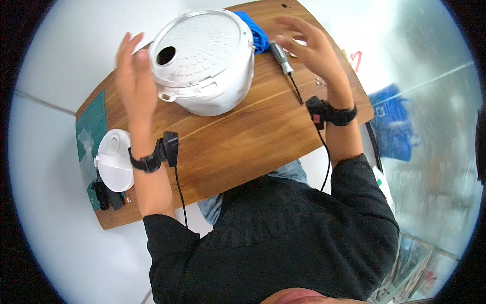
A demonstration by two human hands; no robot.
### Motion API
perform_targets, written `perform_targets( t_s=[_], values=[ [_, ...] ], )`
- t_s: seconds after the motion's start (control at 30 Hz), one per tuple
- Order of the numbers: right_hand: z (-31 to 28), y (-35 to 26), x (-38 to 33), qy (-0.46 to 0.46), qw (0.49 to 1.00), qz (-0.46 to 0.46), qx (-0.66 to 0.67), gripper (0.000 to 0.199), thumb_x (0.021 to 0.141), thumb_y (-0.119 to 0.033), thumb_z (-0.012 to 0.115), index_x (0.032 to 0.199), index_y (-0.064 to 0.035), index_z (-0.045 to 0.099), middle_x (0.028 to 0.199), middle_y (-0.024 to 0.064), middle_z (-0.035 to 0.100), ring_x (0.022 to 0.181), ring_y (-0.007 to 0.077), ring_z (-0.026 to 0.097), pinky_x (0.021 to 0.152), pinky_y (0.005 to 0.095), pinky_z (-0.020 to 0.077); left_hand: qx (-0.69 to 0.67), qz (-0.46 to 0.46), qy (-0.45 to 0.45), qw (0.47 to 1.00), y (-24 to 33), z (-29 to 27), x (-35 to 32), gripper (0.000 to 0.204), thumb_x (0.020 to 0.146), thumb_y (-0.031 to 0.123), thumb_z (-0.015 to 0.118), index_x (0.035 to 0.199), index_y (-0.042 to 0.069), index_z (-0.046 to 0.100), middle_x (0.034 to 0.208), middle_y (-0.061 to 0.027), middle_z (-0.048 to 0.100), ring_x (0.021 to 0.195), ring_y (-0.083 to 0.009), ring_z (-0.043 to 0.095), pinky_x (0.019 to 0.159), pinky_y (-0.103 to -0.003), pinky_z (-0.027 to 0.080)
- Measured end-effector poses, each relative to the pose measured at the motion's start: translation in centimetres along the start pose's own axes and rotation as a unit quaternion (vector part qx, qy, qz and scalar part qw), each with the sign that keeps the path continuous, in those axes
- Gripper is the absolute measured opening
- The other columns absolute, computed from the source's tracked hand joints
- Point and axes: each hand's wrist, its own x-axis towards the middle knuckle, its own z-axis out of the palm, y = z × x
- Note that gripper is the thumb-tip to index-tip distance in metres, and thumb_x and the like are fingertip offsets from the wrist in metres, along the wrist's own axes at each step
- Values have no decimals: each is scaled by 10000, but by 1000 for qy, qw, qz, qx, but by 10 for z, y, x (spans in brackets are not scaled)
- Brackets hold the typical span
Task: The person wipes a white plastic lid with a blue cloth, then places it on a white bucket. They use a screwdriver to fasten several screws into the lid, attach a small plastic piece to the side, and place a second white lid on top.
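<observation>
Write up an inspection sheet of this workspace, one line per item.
Surface: wood-grain table, small specks near its far edge.
Work items: white round appliance body, upright, dark round opening on top; grey-handled screwdriver lying to its right.
Clutter: blue cloth against the body; green mat, white oval cover and dark pieces at left.
Hands: left hand open beside the body, blurred, contact unclear; right hand open near the screwdriver.
Cables: black, one from each wrist device.
Surroundings: blue item beyond the table's right side, kind unclear.
</observation>
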Motion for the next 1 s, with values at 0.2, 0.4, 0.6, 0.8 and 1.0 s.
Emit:
perform_targets(
  t_s=[0.2,0.4,0.6,0.8,1.0],
  values=[
    [-32,48,-45,-83,960,188,-191,454,901,-374,758,1185,-21,719,994,168,753,943,308,733,810,381,571,-215,146,-56,964,88,18,-47,157,907,9,690,1059,18,732,915,-105,744,793,-213,691,707,-298,530],
    [11,89,-16,-159,917,206,-303,740,821,-543,789,1219,61,630,975,263,733,964,385,726,833,444,569,-198,97,-214,952,119,77,-67,55,855,-2,724,904,11,747,771,-108,717,618,-183,658,562,-280,493],
    [29,117,-5,-210,919,183,-281,720,779,-494,820,1143,96,624,980,314,720,951,437,720,846,479,567,-181,-13,-278,943,117,103,-81,73,888,47,714,945,22,750,815,-106,738,604,-141,647,563,-264,500],
    [24,139,2,-234,923,215,-216,638,755,-297,819,1216,95,618,892,268,729,785,327,734,690,404,586,-143,-51,-320,935,116,115,-81,105,886,57,718,974,12,752,836,-124,752,638,-151,682,590,-272,532],
    [-46,96,-10,-79,973,213,40,441,822,-134,772,1200,56,649,806,148,722,576,133,659,457,280,518,-97,-85,-371,920,120,154,-80,140,871,96,730,977,6,748,873,-151,759,749,-217,740,680,-311,576]
  ],
)
